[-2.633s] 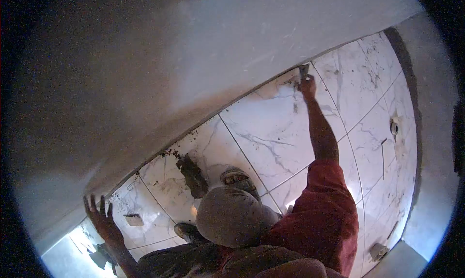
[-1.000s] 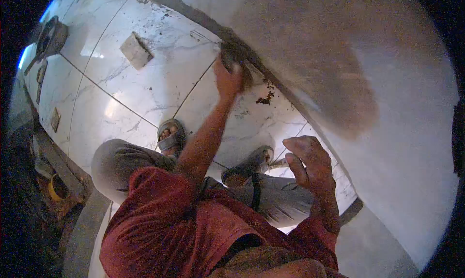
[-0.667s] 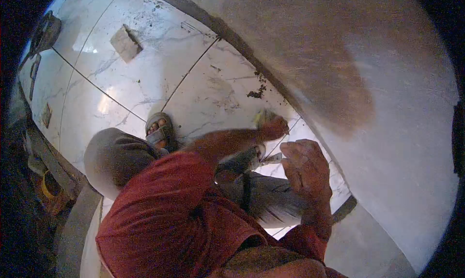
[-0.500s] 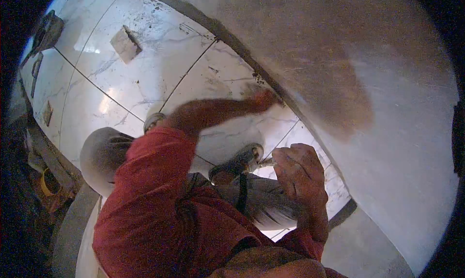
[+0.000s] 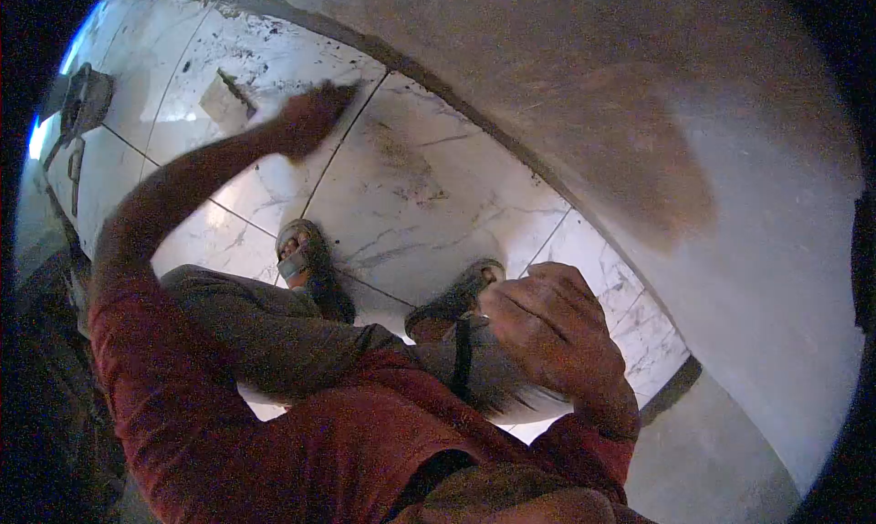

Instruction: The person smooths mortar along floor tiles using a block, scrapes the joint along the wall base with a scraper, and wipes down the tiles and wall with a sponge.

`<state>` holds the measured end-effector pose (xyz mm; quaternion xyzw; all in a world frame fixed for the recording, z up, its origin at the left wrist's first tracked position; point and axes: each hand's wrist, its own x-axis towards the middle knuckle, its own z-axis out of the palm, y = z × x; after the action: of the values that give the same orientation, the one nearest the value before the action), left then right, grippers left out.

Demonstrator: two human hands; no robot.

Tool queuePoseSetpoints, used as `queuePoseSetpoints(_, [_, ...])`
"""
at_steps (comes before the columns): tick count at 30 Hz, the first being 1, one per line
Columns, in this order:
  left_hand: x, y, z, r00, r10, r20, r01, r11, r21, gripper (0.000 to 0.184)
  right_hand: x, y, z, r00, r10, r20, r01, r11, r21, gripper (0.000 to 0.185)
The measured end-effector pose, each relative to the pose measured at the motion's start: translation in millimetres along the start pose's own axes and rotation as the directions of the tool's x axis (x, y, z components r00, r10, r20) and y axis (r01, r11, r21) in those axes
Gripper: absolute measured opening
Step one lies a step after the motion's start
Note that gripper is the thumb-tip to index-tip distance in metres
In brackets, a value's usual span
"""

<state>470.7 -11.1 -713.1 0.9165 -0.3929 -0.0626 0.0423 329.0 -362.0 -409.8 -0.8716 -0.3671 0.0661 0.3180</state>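
Note:
My left hand (image 5: 315,120) is stretched out low over the white marbled floor tiles (image 5: 365,195), beside a dark tile joint. Motion blurs its fingers, so whether it holds anything is unclear. Just left of it lies a small square tile piece (image 5: 224,104) with a dark edge, among dark crumbs. A brownish smear (image 5: 411,163) marks the tile to the right of this hand. Near my right knee my right hand (image 5: 552,323) is closed, fingers curled. Something small and pale shows at its fingertips, too unclear to name.
A smooth grey wall (image 5: 766,250) with a damp brown patch (image 5: 630,150) rises along the right. A rough dark gap (image 5: 429,86) runs along its foot. My sandalled feet (image 5: 306,259) stand on the tiles. A dark object (image 5: 89,99) lies at far left.
My left hand has swung left from beside the wall's foot to near the small tile piece. My right hand stays closed and has shifted slightly. Both sandals show more fully now.

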Motion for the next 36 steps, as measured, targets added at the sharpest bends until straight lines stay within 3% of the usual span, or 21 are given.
queuePoseSetpoints(1, [21.5,24.5,-3.5,0.977,-0.168,0.128,0.196,0.948,-0.249,0.069,2.6,0.1,0.2,1.0,-0.003,0.008,0.002,1.0,0.013,0.039])
queuePoseSetpoints(3, [64.1,73.7,-10.2,0.797,-0.481,0.366,0.597,0.536,-0.597,0.075,6.2,0.8,-0.1,1.0,-0.019,0.012,0.018,0.999,0.031,0.039])
queuePoseSetpoints(4, [77.0,86.0,32.8,0.747,-0.659,0.09,0.521,0.494,-0.696,0.076,5.8,-1.3,-0.5,1.0,-0.02,0.013,0.02,1.0,-0.003,0.038])
queuePoseSetpoints(5, [90.0,96.5,50.4,0.747,-0.658,0.091,0.524,0.5,-0.69,0.076,5.1,-2.4,-0.8,1.0,-0.019,0.015,0.019,0.999,-0.036,0.037])
queuePoseSetpoints(7, [112.4,115.0,71.1,0.494,-0.851,-0.18,0.451,0.428,-0.783,0.075,1.8,-4.5,-2.3,1.0,-0.007,-0.001,0.007,0.999,-0.034,0.037])
queuePoseSetpoints(8, [118.2,116.4,79.3,0.496,-0.85,-0.177,0.455,0.429,-0.78,0.075,-0.5,-4.5,-3.1,1.0,0.003,-0.011,-0.003,0.999,-0.039,0.037])
queuePoseSetpoints(10, [133.6,117.6,93.5,0.389,-0.921,-0.021,0.382,0.182,-0.906,0.073,-3.2,-0.3,-4.9,1.0,0.006,-0.005,-0.006,1.0,-0.027,0.037])
queuePoseSetpoints(11, [141.6,129.3,85.6,0.391,-0.92,-0.016,0.381,0.178,-0.907,0.073,-5.3,1.2,-5.7,1.0,0.006,0.003,-0.006,1.0,-0.016,0.036])
queuePoseSetpoints(13, [167.9,157.0,69.7,0.324,-0.916,0.238,0.522,-0.037,-0.852,0.067,-10.4,1.8,-7.8,1.0,0.015,0.016,-0.014,1.0,-0.024,0.036])
queuePoseSetpoints(16, [212.0,218.8,114.9,0.429,-0.903,0.019,0.434,0.188,-0.881,0.067,-12.2,2.5,-10.0,0.999,0.029,0.033,-0.028,0.999,-0.044,0.036])
queuePoseSetpoints(18, [212.6,253.4,109.8,0.547,-0.836,0.052,0.285,0.127,-0.95,0.07,-10.5,1.6,-11.2,0.999,0.021,0.037,-0.018,0.998,-0.063,0.037])
queuePoseSetpoints(20, [219.6,293.4,133.6,0.734,-0.647,0.205,0.356,0.111,-0.928,0.071,-8.1,-1.6,-8.0,0.999,0.028,0.034,-0.024,0.995,-0.097,0.039])
queuePoseSetpoints(22, [217.1,321.0,142.4,0.794,-0.545,0.27,0.45,0.228,-0.864,0.07,-3.1,-1.3,-4.2,0.999,0.016,0.037,-0.013,0.997,-0.074,0.039])
queuePoseSetpoints(24, [205.6,328.9,139.7,0.629,-0.767,0.129,0.438,0.212,-0.874,0.065,-0.3,0.7,-3.5,0.999,0.01,0.041,-0.008,0.998,-0.061,0.039])
queuePoseSetpoints(25, [202.1,308.5,140.8,0.463,-0.879,0.112,0.46,0.131,-0.878,0.059,-0.9,-0.5,-4.5,0.998,0.018,0.054,-0.016,0.999,-0.049,0.039])
queuePoseSetpoints(27, [170.5,238.1,101.6,0.168,-0.978,0.12,0.296,-0.066,-0.953,0.052,-3.3,0.6,-7.5,0.997,0.042,0.06,-0.041,0.999,-0.031,0.04])
queuePoseSetpoints(29, [147.8,161.5,91.1,0.241,-0.965,0.107,0.18,-0.064,-0.982,0.052,-7.4,0.6,-9.8,0.998,0.042,0.043,-0.041,0.999,-0.028,0.04])
queuePoseSetpoints(31, [169.1,164.3,116.3,0.279,-0.96,0.036,0.074,-0.016,-0.997,0.051,-9.1,-0.5,-11.9,0.996,0.079,0.038,-0.078,0.997,-0.03,0.04])
queuePoseSetpoints(32, [191.1,192.0,126.0,0.28,-0.958,0.067,0.281,0.015,-0.96,0.053,-9.3,-2.8,-12.8,0.994,0.105,0.042,-0.104,0.994,-0.024,0.042])
queuePoseSetpoints(36, [242.5,365.2,109.9,0.583,-0.812,-0.021,0.222,0.184,-0.958,0.058,-6.2,-11.9,-22.3,0.99,0.112,0.086,-0.109,0.993,-0.036,0.04])
